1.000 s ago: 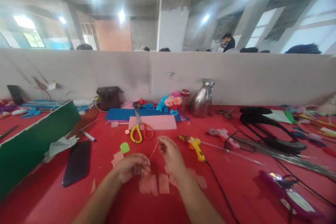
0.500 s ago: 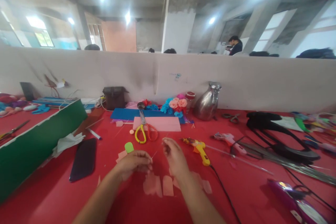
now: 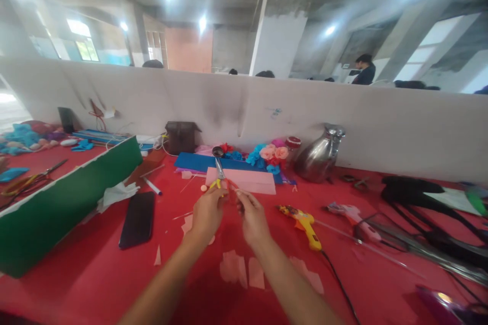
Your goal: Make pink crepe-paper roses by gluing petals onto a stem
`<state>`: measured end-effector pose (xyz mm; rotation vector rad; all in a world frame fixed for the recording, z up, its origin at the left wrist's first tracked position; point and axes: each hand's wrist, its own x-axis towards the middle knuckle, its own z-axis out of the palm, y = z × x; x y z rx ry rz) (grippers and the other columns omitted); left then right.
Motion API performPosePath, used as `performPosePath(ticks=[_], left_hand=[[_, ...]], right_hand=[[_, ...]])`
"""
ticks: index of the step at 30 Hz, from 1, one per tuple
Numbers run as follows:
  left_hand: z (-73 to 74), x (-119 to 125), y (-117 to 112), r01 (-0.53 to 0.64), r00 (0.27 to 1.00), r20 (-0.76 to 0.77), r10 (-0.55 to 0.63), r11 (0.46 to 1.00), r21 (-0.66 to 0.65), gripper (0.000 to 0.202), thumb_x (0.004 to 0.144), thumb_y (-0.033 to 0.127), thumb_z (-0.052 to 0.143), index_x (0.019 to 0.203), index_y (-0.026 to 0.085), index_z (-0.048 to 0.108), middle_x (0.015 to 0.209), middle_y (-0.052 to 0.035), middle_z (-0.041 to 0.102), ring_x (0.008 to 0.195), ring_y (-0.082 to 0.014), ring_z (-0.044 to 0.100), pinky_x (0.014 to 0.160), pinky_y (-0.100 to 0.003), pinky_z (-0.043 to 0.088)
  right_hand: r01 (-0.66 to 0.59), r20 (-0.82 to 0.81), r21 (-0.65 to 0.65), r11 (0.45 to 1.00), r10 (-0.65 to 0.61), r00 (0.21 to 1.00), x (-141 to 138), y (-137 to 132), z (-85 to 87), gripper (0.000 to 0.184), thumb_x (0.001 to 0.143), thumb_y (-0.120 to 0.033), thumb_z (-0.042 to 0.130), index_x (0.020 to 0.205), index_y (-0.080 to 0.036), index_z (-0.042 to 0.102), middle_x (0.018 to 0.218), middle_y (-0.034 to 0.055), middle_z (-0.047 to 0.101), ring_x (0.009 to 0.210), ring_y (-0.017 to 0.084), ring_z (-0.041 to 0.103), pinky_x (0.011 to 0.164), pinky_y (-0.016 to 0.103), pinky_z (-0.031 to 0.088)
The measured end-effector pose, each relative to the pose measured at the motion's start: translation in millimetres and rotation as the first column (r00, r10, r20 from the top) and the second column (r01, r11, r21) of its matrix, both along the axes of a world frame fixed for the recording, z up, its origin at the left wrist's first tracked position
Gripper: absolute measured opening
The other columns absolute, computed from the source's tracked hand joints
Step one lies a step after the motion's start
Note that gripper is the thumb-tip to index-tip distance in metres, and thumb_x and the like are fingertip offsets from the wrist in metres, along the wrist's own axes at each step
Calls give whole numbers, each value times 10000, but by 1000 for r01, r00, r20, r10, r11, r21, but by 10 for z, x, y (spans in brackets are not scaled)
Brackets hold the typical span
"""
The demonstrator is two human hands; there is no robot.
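Note:
My left hand point(image 3: 208, 213) and my right hand point(image 3: 251, 218) are raised close together over the red table point(image 3: 76, 274), fingers pinched. A thin pale wire point(image 3: 237, 191) runs between their fingertips. What else the fingers pinch is blurred. Just behind the hands lie yellow-handled scissors point(image 3: 218, 165), partly hidden by my left hand, on a pink sheet point(image 3: 251, 181). Several cut pink paper pieces point(image 3: 233, 268) lie on the table under my forearms.
A yellow glue gun point(image 3: 305, 223) with its black cord and a pink glue gun point(image 3: 353, 213) lie to the right, with a wire bundle point(image 3: 419, 249) beyond. A dark phone point(image 3: 138, 219) and a green board point(image 3: 57, 203) are left. Paper flowers point(image 3: 272, 153) and a steel jug point(image 3: 320, 155) stand by the partition.
Both hands have lifted off the table and moved forward, toward the scissors, and closer together. The view has swung to the left and tilted.

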<state>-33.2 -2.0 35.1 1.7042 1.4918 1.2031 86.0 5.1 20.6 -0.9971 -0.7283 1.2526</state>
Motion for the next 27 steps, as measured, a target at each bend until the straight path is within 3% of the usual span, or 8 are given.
performPosePath(ticks=[3,11,14,17,21,24,27], left_hand=[[-60,-24,56,-7,1000,9,7,998,60,230,793,198,466,861,234,683,949,-71,634,838,-204,534,726,-261,337],[-294,-233,117,-88,980,-160,122,975,203,273,834,230,424,923,242,683,903,-98,626,830,-218,527,732,-274,320],[-316,-249,122,-90,965,-224,138,974,209,301,851,238,391,964,237,670,905,-102,624,818,-214,532,718,-272,317],[-324,-304,157,-124,946,-273,177,972,200,299,852,248,388,966,234,665,888,-99,621,796,-210,530,695,-272,309],[-358,-484,288,-262,914,-285,289,956,129,299,835,190,385,914,187,674,894,-110,610,766,-202,526,679,-278,310],[-398,-593,394,-348,919,-184,348,937,34,297,810,138,395,866,157,686,867,-114,604,743,-188,527,668,-272,323],[-425,-615,456,-367,907,-220,360,930,9,300,803,127,400,887,138,688,872,-126,610,765,-190,545,670,-267,344]], right_hand=[[-31,27,-5,1000,31,999,-107,111,-44,180,572,-346,727,688,-211,699,574,-23,574,525,106,442,507,243,319],[-29,110,29,999,26,994,-347,226,-175,157,597,-348,700,688,-220,698,660,-3,606,617,141,499,552,258,377],[-39,256,52,998,24,966,-382,247,-197,188,679,-376,619,750,-216,686,703,14,617,627,153,520,555,268,393],[-106,512,83,991,48,858,-329,337,-252,224,747,-391,526,788,-221,666,739,20,634,674,172,552,602,289,417],[-167,686,98,981,55,726,-192,502,-346,75,623,-235,636,698,-229,644,750,17,632,790,220,558,766,350,405],[-179,785,124,976,14,620,-148,561,-374,339,560,-118,659,880,-226,647,948,60,619,1013,269,497,921,383,316],[-199,926,47,979,31,375,-168,574,-352,499,611,-99,627,1092,-213,567,1121,109,553,1116,276,446,953,378,296]])
